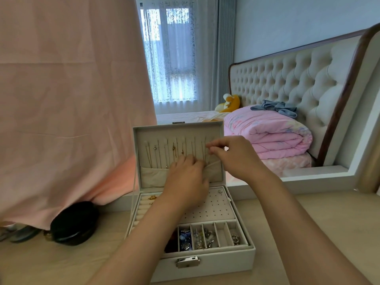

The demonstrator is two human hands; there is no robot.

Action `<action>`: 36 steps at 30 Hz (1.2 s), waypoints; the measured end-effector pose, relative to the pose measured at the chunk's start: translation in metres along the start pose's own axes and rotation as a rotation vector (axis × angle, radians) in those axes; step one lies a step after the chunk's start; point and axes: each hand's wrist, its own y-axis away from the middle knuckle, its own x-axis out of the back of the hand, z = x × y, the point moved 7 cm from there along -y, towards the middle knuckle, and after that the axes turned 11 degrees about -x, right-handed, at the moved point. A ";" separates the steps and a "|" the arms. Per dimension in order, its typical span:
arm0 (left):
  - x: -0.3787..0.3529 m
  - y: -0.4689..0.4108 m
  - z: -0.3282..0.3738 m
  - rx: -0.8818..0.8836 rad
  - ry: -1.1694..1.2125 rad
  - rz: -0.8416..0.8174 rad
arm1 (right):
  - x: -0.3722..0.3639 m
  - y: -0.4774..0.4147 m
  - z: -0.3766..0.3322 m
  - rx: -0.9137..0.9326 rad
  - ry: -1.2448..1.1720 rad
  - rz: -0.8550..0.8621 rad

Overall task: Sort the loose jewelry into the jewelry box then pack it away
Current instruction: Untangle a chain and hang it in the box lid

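Observation:
A white jewelry box stands open on the table, its lid upright. Several thin necklaces hang from hooks inside the lid above a beige fabric pocket. My left hand rests against the pocket's top edge, fingers curled on the fabric. My right hand is up at the lid's right side, thumb and finger pinched on a fine necklace chain. The tray holds rings and earrings in small compartments, a perforated earring panel, and gold pieces on the ring rolls.
A round black case lies on the table left of the box, under a hanging pink cloth. Behind the table is a bed with folded pink quilts and a tufted headboard.

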 end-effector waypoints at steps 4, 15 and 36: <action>0.001 -0.004 -0.002 -0.012 -0.032 0.003 | -0.007 -0.004 0.002 0.038 0.094 0.010; 0.002 -0.007 -0.008 0.017 0.082 0.004 | -0.016 0.000 0.001 0.165 0.579 0.083; 0.055 0.039 -0.014 0.002 0.229 0.087 | -0.017 0.033 -0.021 0.089 0.293 -0.150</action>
